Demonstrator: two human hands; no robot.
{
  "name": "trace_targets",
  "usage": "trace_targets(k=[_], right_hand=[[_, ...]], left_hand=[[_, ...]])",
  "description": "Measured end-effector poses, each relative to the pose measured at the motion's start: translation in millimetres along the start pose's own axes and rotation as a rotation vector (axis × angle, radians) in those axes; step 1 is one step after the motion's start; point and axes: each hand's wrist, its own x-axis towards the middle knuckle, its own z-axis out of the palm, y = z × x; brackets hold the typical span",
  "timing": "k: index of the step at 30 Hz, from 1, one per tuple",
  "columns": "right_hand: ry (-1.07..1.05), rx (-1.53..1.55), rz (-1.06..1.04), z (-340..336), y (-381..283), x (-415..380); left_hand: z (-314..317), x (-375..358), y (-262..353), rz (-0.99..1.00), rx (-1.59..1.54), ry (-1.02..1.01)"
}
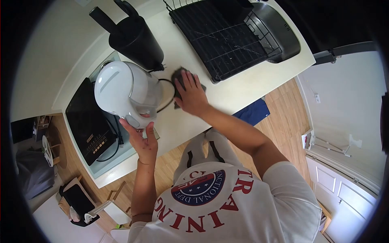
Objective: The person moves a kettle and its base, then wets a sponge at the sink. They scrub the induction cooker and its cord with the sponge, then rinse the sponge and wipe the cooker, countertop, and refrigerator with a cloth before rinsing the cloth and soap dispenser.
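Observation:
My left hand (143,141) is wrapped round the handle of a white electric kettle (115,87), which stands out over the counter's left part. A black cord (170,106) loops from beside the kettle toward my other hand. Flat on a dark grey cloth (177,75), my right hand (192,94) presses down with its fingers stretched forward. The cloth lies on the pale countertop (227,95), its edges showing around the fingers.
Behind the kettle stands a black knife block (139,42) with handles sticking out. A black dish rack (219,44) sits at the back right, partly over a steel sink (289,40). An induction cooktop (87,121) lies at the left. A blue mat (255,113) is on the floor.

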Motion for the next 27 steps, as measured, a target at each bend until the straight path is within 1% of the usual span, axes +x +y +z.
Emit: trace_targets(k=[1,3,5,6,7,9,10,12,14,16,17,18,19,20,21,23,25,26,27], right_hand=[[0.023,-0.007,-0.058,6.9,1.0,19.6],[0.027,-0.041,-0.099,16.6,14.6,59.7],[0.009,-0.132,0.098,22.3,28.3,91.9],[0.049,-0.018,0.256,21.4,32.4,95.3],[0.047,-0.016,0.261,21.5,31.9,87.0],[-0.006,0.058,0.401,11.3,23.5,60.9],[0.073,-0.067,0.350,14.9,17.6,40.8],[0.040,-0.056,0.225,8.5,3.7,-9.6],[-0.070,0.045,0.067,-8.9,0.2,-61.5],[-0.083,-0.040,0.067,-21.5,23.2,-100.3],[-0.092,-0.148,0.114,-30.5,40.4,-108.9],[-0.072,-0.128,0.238,-37.2,59.9,-114.3],[-0.024,-0.194,0.346,-49.5,75.5,-113.9],[0.086,-0.196,0.440,-51.4,95.6,-114.4],[0.189,-0.300,0.521,-49.5,110.7,-110.6],[0.252,-0.347,0.612,-38.8,114.5,-103.6],[0.184,-0.183,0.500,-46.6,68.4,-96.4],[0.168,-0.087,0.430,-37.2,43.4,-97.6],[0.121,-0.026,0.315,-27.9,18.6,-104.3]], left_hand=[[-0.9,1.8,-0.1,0.002,0.006,0.001],[1.5,6.4,2.4,-0.013,0.083,0.026],[1.8,9.3,6.5,-0.028,0.056,0.017],[1.5,10.3,7.8,-0.041,0.028,0.019],[1.0,9.8,9.2,-0.042,0.029,0.013],[3.8,13.0,10.6,-0.023,-0.085,-0.020],[6.6,13.9,9.7,-0.019,-0.094,-0.023],[10.8,14.8,5.4,0.011,-0.144,-0.072],[14.9,16.7,7.0,0.020,-0.163,-0.087],[19.8,17.8,8.0,0.034,-0.186,-0.098],[23.4,17.4,7.8,0.044,-0.238,-0.107],[27.2,17.3,8.2,0.054,-0.292,-0.121],[30.9,17.7,9.6,0.057,-0.301,-0.129],[35.4,18.0,11.7,0.067,-0.326,-0.142],[40.8,18.3,13.7,0.078,-0.355,-0.155],[52.1,17.0,19.5,0.085,-0.389,-0.198],[66.1,19.8,26.1,0.102,-0.436,-0.246],[72.6,19.6,31.1,0.068,-0.456,-0.276],[79.4,19.0,36.0,0.034,-0.472,-0.303]])
